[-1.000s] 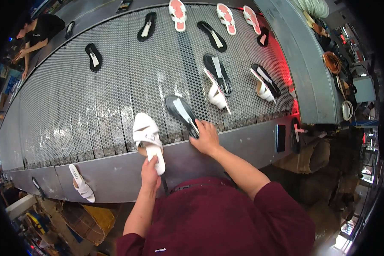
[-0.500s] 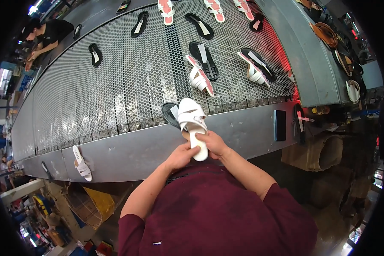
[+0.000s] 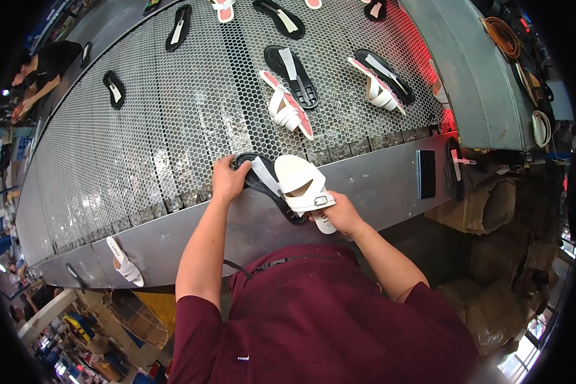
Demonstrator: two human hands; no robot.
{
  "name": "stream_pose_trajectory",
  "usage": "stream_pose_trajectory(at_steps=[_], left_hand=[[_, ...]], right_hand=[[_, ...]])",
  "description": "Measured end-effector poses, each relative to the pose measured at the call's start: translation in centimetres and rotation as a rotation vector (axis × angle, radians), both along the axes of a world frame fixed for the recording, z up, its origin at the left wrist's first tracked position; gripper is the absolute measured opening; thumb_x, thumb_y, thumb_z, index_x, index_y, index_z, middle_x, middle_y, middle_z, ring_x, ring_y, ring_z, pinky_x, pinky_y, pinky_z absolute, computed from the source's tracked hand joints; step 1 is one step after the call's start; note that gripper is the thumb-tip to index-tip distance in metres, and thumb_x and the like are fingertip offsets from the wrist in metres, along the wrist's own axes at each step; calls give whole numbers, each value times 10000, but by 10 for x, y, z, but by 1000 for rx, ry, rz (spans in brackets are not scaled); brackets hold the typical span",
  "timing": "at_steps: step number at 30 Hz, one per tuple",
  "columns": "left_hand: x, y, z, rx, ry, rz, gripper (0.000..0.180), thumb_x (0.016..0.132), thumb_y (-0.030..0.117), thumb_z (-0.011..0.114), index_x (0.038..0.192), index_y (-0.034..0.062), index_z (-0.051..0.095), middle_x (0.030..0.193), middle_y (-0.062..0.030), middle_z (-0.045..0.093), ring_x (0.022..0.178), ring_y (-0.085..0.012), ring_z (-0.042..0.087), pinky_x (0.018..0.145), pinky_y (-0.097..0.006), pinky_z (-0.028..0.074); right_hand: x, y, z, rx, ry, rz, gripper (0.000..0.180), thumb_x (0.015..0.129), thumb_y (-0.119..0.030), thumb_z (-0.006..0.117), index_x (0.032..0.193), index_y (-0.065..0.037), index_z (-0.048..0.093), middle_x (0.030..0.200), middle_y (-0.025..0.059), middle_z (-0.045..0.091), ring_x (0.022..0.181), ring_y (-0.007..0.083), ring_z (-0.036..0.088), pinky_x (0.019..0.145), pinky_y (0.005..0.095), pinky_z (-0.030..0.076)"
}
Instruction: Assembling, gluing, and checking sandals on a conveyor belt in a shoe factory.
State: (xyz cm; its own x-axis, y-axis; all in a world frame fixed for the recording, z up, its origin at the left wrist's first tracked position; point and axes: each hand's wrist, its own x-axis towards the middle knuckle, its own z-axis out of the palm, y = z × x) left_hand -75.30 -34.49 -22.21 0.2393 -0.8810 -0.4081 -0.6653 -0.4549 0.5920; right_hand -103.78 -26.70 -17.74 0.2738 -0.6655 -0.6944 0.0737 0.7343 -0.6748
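A person's left hand [image 3: 228, 182] pinches the toe end of a flat black shoe sole with a pale strip [image 3: 267, 180]. The right hand's fingers wrap the heel of a white strappy sandal with a side buckle [image 3: 294, 171] — partly overlapping the sole — over a grey metal ledge [image 3: 381, 176] edging a honeycomb-mesh conveyor [image 3: 166, 134].

A honeycomb mesh conveyor [image 3: 153, 137] is stretching across the scene, and a grey metal ledge [image 3: 377, 179] is bordering its near side. On the right, red light [image 3: 421, 54] is glowing beside a grey metal housing [image 3: 467, 77]; an open cardboard box [image 3: 462, 217] is sitting nearer.
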Motion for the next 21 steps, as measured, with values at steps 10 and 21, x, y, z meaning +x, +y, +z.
stream_pose_trajectory(at_steps=[10,21], left_hand=[[3,5,-19,-30,918,314,142,932,206,586,933,64,570,1258,-143,548,980,-154,572,857,-284,456],[-42,8,22,32,1676,287,668,768,291,783,1261,141,358,1267,-184,536,1154,-291,547,980,-424,460]], right_hand=[[31,-8,-9,46,-17,73,170,863,-19,577,1023,32,602,928,97,666,803,164,663,694,311,552],[31,-32,-2,33,-24,172,143,880,-10,551,1006,7,615,869,76,673,749,144,657,673,289,528]])
